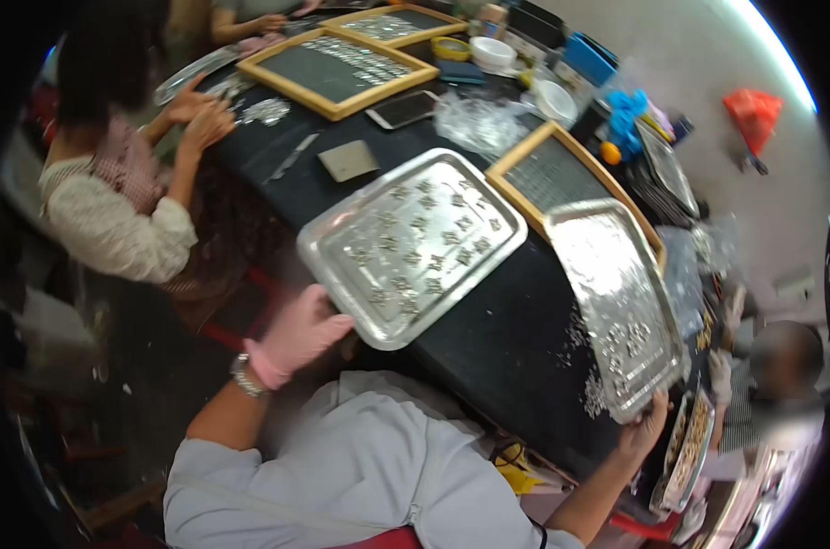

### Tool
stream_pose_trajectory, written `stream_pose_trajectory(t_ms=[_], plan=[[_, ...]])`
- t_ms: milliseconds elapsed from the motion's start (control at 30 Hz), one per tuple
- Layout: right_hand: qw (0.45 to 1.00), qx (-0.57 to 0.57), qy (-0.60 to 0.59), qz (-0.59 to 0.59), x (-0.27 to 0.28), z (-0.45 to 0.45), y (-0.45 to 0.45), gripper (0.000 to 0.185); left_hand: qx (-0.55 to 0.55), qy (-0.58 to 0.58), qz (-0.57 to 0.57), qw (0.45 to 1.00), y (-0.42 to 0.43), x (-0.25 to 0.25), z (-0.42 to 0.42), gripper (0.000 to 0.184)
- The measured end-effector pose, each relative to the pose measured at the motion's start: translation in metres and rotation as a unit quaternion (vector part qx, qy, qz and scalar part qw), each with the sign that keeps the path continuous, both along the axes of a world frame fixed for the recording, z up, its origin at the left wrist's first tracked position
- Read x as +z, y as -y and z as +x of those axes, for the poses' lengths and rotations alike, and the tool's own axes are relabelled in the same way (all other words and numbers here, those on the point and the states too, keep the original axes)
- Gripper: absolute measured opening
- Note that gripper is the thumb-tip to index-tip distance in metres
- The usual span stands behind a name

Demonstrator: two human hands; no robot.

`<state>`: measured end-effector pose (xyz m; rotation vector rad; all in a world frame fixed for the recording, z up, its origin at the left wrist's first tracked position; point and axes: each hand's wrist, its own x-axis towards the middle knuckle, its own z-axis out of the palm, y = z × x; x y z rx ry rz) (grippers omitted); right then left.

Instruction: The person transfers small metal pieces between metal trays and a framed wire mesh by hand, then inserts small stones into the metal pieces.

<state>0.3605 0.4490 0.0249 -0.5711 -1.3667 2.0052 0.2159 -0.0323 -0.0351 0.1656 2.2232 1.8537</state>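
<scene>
My left hand [298, 337], in a pink glove with a wristwatch above it, grips the near left edge of a silver metal tray [328, 261]. Several small metal pieces [419, 222] lie spread over that tray in loose rows. My bare right hand [648, 423] holds the near end of a second silver tray [607, 284], which looks tilted. A few ring-like pieces [630, 340] lie toward its near end. Small shiny bits [594, 395] are scattered on the black table [488, 357] beside this tray. The fingers under both trays are partly hidden.
Wooden-framed dark boards [342, 108] hold rows of shiny pieces. A phone [403, 110], a square metal block [348, 160] and plastic bags [483, 119] lie behind the trays. One person [113, 201] works at the left, another [781, 393] at the right.
</scene>
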Motion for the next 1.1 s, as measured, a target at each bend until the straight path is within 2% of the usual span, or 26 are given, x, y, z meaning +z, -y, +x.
stream_pose_trajectory(t_ms=[33,67,100,167,233,300,367,433,500,567,733,1100], plan=[[1.0,-0.008,-0.006,-0.001,0.002,-0.005,0.007,0.02,-0.048,-0.042,-0.141,0.988,0.003,0.036,-0.005,0.026],[1.0,0.015,-0.007,0.001,-0.002,-0.003,0.003,0.019,-0.052,-0.056,-0.204,0.976,0.025,0.005,-0.015,0.029],[1.0,0.003,-0.01,-0.005,-0.001,-0.005,0.006,0.019,-0.055,-0.006,-0.217,0.975,0.025,0.029,-0.018,0.028],[1.0,0.008,-0.002,0.02,0.001,-0.006,0.01,0.017,-0.062,-0.034,-0.173,0.982,0.02,0.061,-0.027,0.023],[0.999,0.027,-0.01,0.022,0.0,-0.007,0.013,0.017,-0.074,-0.061,-0.038,0.995,-0.006,0.087,-0.033,0.018],[0.999,0.03,-0.007,0.012,0.001,-0.008,0.02,0.017,-0.197,-0.234,-0.161,0.938,-0.035,0.128,-0.048,0.024],[1.0,0.014,0.005,0.007,0.002,-0.011,0.029,0.015,-0.279,-0.404,-0.166,0.855,-0.081,0.154,-0.059,0.028],[1.0,0.022,0.0,-0.005,0.002,-0.012,0.033,0.016,-0.33,-0.485,-0.216,0.78,-0.128,0.169,-0.069,0.033],[0.999,0.03,0.0,-0.013,0.003,-0.012,0.038,0.016,-0.382,-0.507,-0.191,0.749,-0.173,0.17,-0.079,0.034],[1.0,0.022,0.007,-0.018,0.002,-0.011,0.039,0.017,-0.457,-0.472,-0.171,0.734,-0.214,0.165,-0.089,0.034],[0.999,0.02,0.005,-0.025,-0.001,-0.008,0.036,0.021,-0.537,-0.416,-0.198,0.707,-0.273,0.148,-0.097,0.036],[0.999,0.014,-0.007,-0.045,-0.006,-0.014,0.028,0.022,-0.562,-0.399,-0.209,0.693,-0.304,0.141,-0.104,0.037]])
